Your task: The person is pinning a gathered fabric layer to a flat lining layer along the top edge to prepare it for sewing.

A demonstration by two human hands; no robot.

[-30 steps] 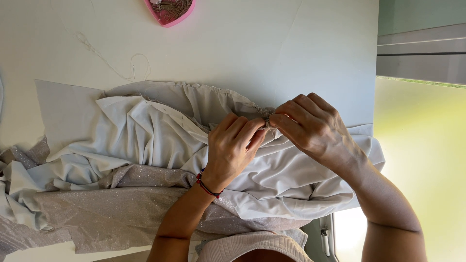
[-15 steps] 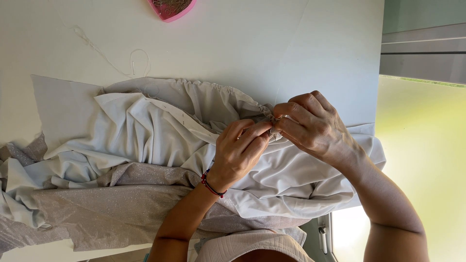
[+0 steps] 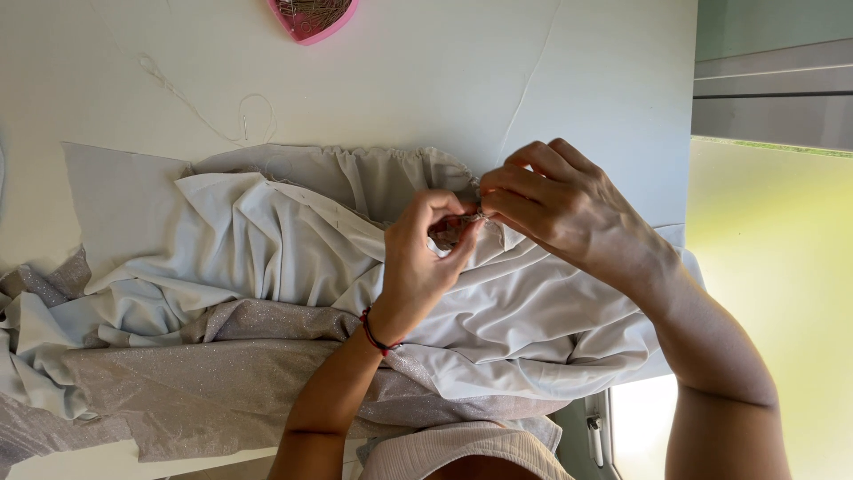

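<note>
Hands (image 3: 480, 218) pinch gathered white fabric (image 3: 267, 240)

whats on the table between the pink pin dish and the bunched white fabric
In the head view, a loose white thread curls across the white table between the pink pin dish and the white fabric; otherwise bare tabletop.

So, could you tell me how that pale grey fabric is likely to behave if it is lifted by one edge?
The pale fabric would probably hang limp, since it lies in soft folds and gathers on the white table. It looks thin, so likely light. Its smooth sheen suggests it may slide through the left hand and right hand pinching it.
</note>
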